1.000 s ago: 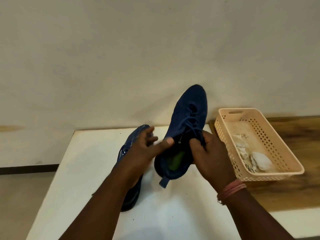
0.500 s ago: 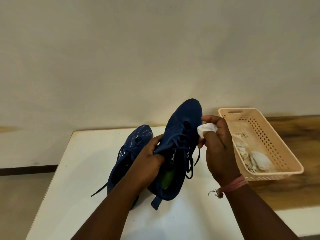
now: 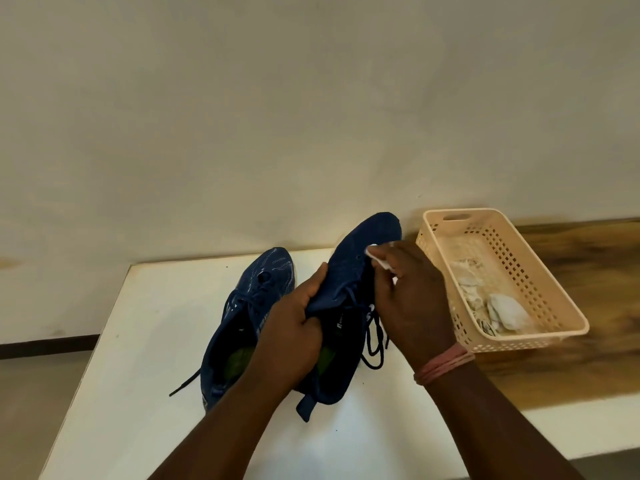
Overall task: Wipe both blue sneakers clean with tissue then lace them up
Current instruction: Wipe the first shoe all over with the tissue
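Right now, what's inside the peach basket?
The peach basket holds crumpled white tissue wads lying toward its near end, with smaller scraps behind them. The near wall hides the floor at that end, so anything lying there can't be seen.

Left hand (image 3: 294,327) grips a blue sneaker (image 3: 353,271) while right hand (image 3: 412,299) presses tissue (image 3: 375,256) to its upper

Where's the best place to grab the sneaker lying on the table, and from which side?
Probably the collar at the heel end of the lying sneaker, approached from above and the near side. It lies on the white table with its opening facing up and heel toward the person, so fingers can hook inside the rim. The left hand and held sneaker crowd its right side.
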